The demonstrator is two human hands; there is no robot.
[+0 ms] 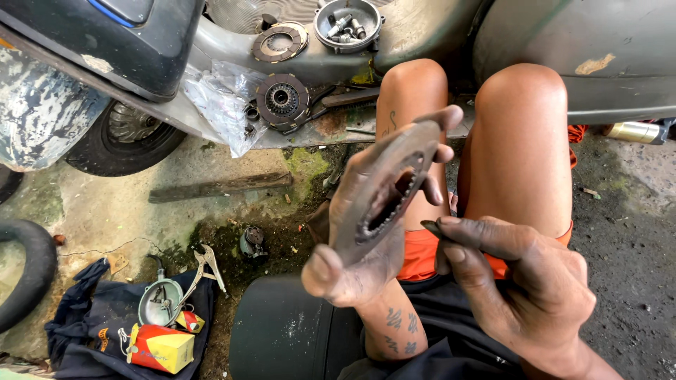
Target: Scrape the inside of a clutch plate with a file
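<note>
My left hand (366, 232) grips a round, toothed clutch plate (384, 190) by its rim, tilted up toward the camera above my knees. My right hand (514, 281) is just right of the plate; its thumb and forefinger pinch a small dark piece (431, 226) close to the plate's lower edge. Both hands are greasy. On the scooter's floorboard ahead lie a clutch assembly (282, 100), another friction ring (279, 42) and a round metal cover holding several small parts (347, 22).
A scooter body (141, 42) and its wheel (130, 137) stand at the upper left. On a dark cloth (91, 317) at lower left lie a metal cover, pliers (204, 267) and a red-yellow box (160, 347). A tyre (28, 274) curves at the left edge. A dark stool (282, 331) sits under me.
</note>
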